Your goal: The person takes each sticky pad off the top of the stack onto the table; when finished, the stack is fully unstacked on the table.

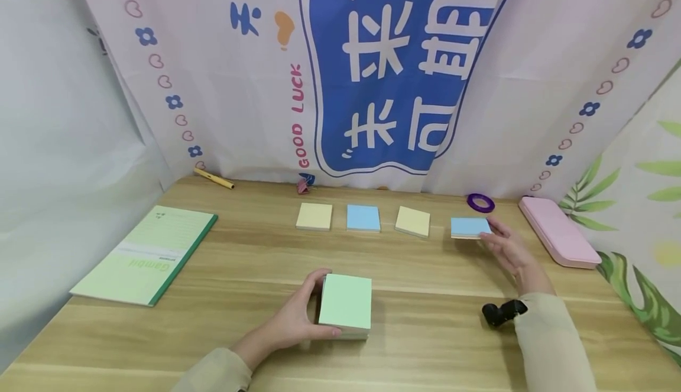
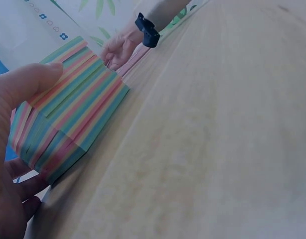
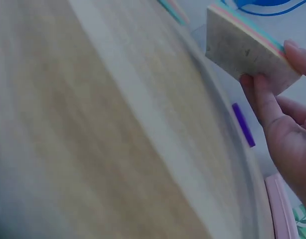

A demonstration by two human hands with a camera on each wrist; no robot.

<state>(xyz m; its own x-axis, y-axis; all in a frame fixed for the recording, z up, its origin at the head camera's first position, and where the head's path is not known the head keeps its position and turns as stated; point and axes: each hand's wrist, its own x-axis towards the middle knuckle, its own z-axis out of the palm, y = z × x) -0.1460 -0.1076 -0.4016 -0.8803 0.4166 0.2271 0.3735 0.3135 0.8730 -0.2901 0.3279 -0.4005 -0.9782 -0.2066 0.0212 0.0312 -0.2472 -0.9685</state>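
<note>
Two blue-topped pads, one stack

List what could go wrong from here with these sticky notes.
The blue-topped sticky-note pad could slip or tilt: the right hand pinches it at one end, raised off the table.
The green-topped sticky-note stack might slide apart, since its layers sit unevenly in the left hand.
The purple tape roll lies close behind the raised pad, so a careless move might knock it.

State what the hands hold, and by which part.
Left hand: green-topped paper stack, around its left side. Right hand: blue-topped paper pad, by its right end.
</note>
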